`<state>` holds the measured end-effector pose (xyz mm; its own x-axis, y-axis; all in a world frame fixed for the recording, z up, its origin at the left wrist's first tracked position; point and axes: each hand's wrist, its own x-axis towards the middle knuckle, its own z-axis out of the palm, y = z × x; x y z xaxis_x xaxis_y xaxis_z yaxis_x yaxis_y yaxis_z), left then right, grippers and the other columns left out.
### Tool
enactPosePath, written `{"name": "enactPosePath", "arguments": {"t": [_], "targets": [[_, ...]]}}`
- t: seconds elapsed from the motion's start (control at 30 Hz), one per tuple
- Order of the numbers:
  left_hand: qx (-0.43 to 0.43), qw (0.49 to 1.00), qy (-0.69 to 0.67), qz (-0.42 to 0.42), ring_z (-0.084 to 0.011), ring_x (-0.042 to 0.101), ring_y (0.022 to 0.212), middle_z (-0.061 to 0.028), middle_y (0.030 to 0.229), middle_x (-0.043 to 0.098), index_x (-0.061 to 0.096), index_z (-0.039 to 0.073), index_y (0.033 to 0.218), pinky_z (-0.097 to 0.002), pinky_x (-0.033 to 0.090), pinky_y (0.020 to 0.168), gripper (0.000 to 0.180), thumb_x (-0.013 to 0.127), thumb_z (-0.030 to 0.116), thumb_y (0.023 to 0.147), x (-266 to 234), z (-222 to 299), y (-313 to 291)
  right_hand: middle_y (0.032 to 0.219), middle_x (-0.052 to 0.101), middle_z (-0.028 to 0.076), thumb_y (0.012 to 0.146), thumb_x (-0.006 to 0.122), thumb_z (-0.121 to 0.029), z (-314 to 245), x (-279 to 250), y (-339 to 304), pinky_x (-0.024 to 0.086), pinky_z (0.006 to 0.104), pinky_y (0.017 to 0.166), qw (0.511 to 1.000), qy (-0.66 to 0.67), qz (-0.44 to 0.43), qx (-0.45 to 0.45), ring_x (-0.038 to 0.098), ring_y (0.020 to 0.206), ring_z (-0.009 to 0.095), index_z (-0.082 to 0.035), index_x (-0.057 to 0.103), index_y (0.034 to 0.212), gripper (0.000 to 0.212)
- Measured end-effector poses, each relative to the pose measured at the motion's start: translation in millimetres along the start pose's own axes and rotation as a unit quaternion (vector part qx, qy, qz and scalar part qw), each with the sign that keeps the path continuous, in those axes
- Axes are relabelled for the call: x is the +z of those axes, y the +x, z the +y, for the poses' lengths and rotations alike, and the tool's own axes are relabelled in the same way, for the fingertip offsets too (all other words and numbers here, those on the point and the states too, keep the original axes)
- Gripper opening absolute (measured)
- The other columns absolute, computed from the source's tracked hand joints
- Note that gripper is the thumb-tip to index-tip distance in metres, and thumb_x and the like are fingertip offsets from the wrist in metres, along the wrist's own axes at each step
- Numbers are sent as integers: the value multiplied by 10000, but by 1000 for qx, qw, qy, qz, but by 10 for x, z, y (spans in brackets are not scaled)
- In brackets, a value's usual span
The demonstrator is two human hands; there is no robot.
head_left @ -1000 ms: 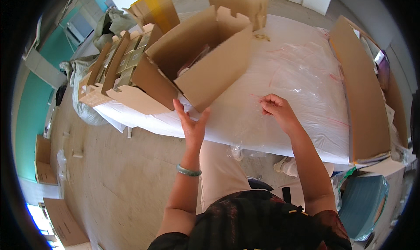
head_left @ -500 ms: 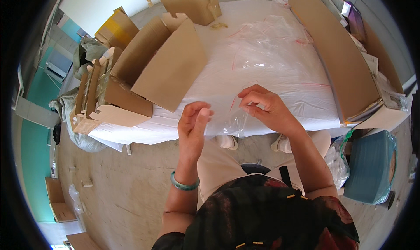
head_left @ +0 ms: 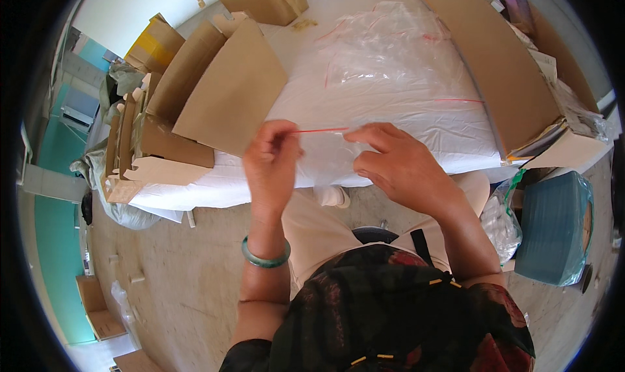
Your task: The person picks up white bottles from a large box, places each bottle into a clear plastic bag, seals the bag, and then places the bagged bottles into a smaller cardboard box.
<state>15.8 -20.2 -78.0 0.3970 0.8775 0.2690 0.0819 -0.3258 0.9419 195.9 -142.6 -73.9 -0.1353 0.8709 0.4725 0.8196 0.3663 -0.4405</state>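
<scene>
Head view, and a thin, clear, filmy bag (head_left: 323, 157) hangs between the hands by the near edge of the white-sheeted bench (head_left: 306, 105). Left hand (head_left: 272, 151) is closed in a pinch on its straight red strip (head_left: 320, 130); right hand (head_left: 397, 160) is half-curled, index fingertip at the strip's other end, its grip unclear. That strip runs left to right, nearly level; the bag's long axis can't be told. Beyond, crinkled, glossy plastic (head_left: 390, 53)!

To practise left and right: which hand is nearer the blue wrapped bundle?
Right. The right hand is to the left of the blue wrapped bundle; the left hand is farther left, holding the red strip.
</scene>
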Motion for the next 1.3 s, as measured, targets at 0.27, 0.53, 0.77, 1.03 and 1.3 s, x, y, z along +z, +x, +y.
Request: {"name": "enactPosePath", "arguments": {"t": [0.27, 0.53, 0.77, 1.03, 1.3], "targets": [[310, 942, 112, 61, -165, 572, 706, -167, 1074, 571, 586, 26, 918, -233, 469, 596, 257, 589, -141, 722, 126, 372, -176, 1199, 548, 81, 730, 673, -77, -121, -145, -25, 476, 382, 862, 995, -73, 47, 43, 541, 1066, 301, -70, 592, 909, 196], [259, 926, 262, -85, -222, 610, 721, -195, 1225, 526, 631, 30, 1032, -286, 509, 628, 367, 582, -116, 699, 293, -69, -163, 1323, 474, 93, 726, 709, -120, -96, -104, -180, 472, 372, 885, 985, -94, -12, 143, 503, 1133, 303, -92, 582, 1159, 452], [207, 923, 276, -169, -318, 628, 865, -183, 1264, 505, 543, 15, 1200, -356, 525, 718, 455, 573, -61, 753, 576, -181, -318, 1223, 539, 118, 803, 642, -111, -110, -56, -382, 473, 372, 865, 977, -15, -97, 190, 541, 1073, 293, -54, 555, 1169, 381], [253, 923, 196, -213, -376, 588, 1000, -240, 1323, 432, 459, -44, 1275, -390, 528, 770, 567, 540, -79, 715, 682, -124, -498, 1097, 574, 147, 811, 564, -22, -180, -12, -410, 488, 377, 811, 978, 9, -45, 203, 563, 986, 327, -15, 580, 1086, 275], [198, 927, 205, -244, -371, 586, 1013, -226, 1337, 424, 435, -69, 1278, -387, 535, 734, 548, 520, -69, 737, 724, -162, -537, 1053, 587, 129, 773, 568, -6, -264, -115, -449, 491, 390, 780, 988, 10, -7, 151, 573, 969, 312, -29, 607, 998, 230]]}}
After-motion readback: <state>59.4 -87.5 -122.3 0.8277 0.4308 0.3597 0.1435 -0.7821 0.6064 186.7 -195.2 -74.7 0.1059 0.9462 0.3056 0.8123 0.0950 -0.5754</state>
